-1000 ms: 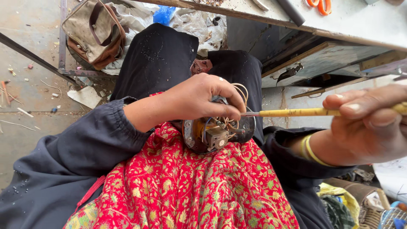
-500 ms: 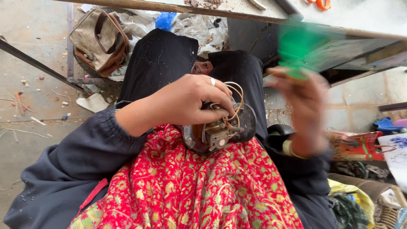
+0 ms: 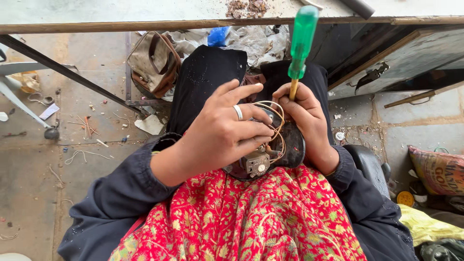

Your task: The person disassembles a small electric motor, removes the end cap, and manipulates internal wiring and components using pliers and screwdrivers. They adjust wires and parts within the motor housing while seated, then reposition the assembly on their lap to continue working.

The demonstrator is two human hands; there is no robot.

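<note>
Two hands are seen at work over a lap draped in red floral-patterned cloth [image 3: 241, 217], which fills the nearest part of the view. Just beyond the cloth, resting on the lap, a round dark motor-like part with a small grey metal block and looped cream wires [image 3: 270, 150] is held — this is the landmark for all that follows. The left hand [image 3: 222, 130], bearing a silver ring, is laid over the left side of the round part, its fingers spread and curved, the fingertips touching the wires. The right hand [image 3: 304, 116] is wrapped around the part's right and far edge, and its fingers are closed on the yellowish shaft of a screwdriver with a translucent green plastic handle [image 3: 302, 41]; the tool stands nearly upright, its handle rising beyond the part. Whether the tip meets the part cannot be told, since it is hidden by the fingers. Beyond the part, black-clad knees are seen. To the far left of it, a worn tan leather bag [image 3: 154, 63] lies on the concrete floor [image 3: 87, 111] — scraps of wire are scattered nearby. Farthest beyond the part, the edge of a pale worktable [image 3: 145, 12] crosses the top of the view.
</note>
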